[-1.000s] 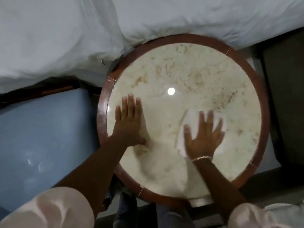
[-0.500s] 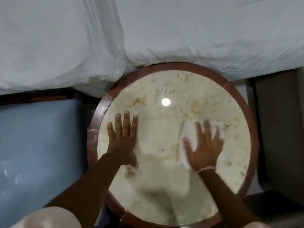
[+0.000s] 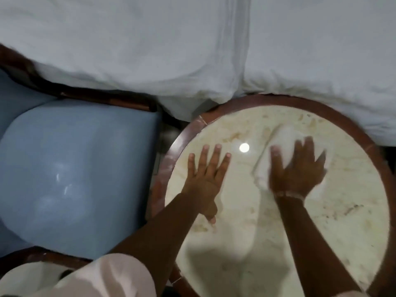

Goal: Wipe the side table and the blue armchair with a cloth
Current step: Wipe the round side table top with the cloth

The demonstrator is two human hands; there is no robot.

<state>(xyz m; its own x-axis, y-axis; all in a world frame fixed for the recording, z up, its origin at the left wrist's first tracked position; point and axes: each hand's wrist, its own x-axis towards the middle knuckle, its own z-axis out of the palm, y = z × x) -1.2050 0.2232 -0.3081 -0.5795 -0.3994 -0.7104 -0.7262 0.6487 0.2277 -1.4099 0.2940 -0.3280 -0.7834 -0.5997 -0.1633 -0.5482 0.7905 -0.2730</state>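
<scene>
The round side table has a cream marble top and a reddish-brown wooden rim. My right hand lies flat with fingers spread on a white cloth, pressing it against the far part of the tabletop; the hand is motion-blurred. My left hand rests palm down on the left side of the marble, fingers apart, holding nothing. The blue armchair stands just left of the table, its seat cushion smooth and shiny.
White bedding drapes along the whole far side, overlapping the table's far rim. The armchair's dark wooden frame runs between cushion and bedding. A narrow dark gap separates chair and table. A ceiling light reflects on the marble.
My right hand slid the cloth toward the far edge of the tabletop. My left hand stayed flat on the marble. The view swung left, bringing the armchair seat into sight.
</scene>
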